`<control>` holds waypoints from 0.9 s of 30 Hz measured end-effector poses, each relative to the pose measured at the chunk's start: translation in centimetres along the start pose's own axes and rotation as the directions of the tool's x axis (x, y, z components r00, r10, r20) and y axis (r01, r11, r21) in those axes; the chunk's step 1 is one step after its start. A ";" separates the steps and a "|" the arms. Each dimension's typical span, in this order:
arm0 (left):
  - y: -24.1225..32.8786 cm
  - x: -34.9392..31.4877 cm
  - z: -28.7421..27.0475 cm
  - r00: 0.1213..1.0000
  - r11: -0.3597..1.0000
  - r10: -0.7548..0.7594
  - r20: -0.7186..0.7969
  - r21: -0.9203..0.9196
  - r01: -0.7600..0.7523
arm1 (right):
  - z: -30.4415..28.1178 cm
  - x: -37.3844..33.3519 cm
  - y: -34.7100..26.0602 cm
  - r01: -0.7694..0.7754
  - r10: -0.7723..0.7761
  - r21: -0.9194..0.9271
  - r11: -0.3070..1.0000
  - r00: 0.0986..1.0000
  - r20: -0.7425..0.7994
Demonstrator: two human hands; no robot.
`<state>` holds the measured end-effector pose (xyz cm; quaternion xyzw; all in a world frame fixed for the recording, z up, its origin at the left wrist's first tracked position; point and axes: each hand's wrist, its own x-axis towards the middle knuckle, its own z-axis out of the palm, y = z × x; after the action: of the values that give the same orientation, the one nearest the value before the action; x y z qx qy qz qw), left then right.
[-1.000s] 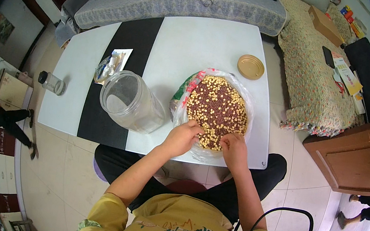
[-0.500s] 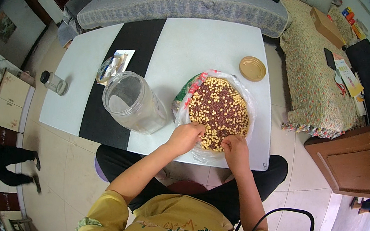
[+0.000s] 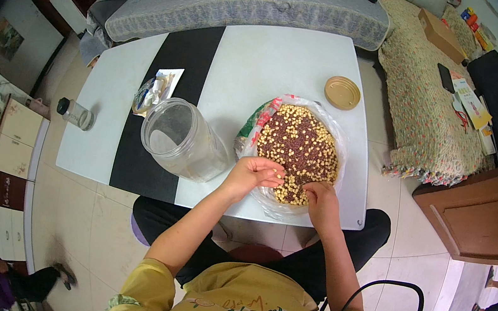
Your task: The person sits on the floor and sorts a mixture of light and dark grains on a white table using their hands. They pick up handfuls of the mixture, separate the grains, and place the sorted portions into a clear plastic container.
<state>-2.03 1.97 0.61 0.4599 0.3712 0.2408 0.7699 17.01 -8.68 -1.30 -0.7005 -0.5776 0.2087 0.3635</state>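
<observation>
A clear plastic bag (image 3: 342, 149) with red and green print lies spread open near the table's front right, full of pale yellow beans (image 3: 287, 193) mixed with small dark-red grains (image 3: 293, 137). My left hand (image 3: 253, 176) hovers over the bag's near left side, its thumb and fingers pinched, with what looks like a yellow bean at the tips. My right hand (image 3: 321, 202) is at the near right side, fingertips closed down at the beans; whatever they hold is hidden. Left of the bag leans a large clear, empty plastic jar (image 3: 201, 155), its mouth toward the far left.
A gold round lid (image 3: 342, 93) lies beyond the bag. Small items on a white card (image 3: 157, 90) and a glass bottle with a black cap (image 3: 76, 114) are farther left. A sofa (image 3: 251, 6) lines the far side. Another person (image 3: 21, 282) is at the lower left.
My left hand has lifted slightly from the beans, and its fingers have turned toward the right. My right hand stays nearly in place. The person at the lower left has moved nearer the bottom.
</observation>
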 end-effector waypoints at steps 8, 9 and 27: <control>0.7 -2.4 1.4 0.815 0.250 0.570 0.101 0.924 -0.290 | 0.3 1.3 -1.0 -0.025 0.023 -0.037 0.999 0.999 -0.048; 1.0 -2.8 1.6 0.814 0.258 0.574 0.089 0.924 -0.283 | 0.4 1.6 -1.2 -0.009 0.006 -0.060 0.998 0.998 -0.055; 3.1 -5.3 1.0 0.785 0.357 0.619 0.025 0.882 -0.309 | -1.2 4.1 1.0 -0.433 0.283 0.640 0.635 0.901 0.329</control>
<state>-4.53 -0.93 5.56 0.8167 0.4078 0.3067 0.2694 19.51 -5.17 -0.74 -0.5865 -0.3368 0.5476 0.4926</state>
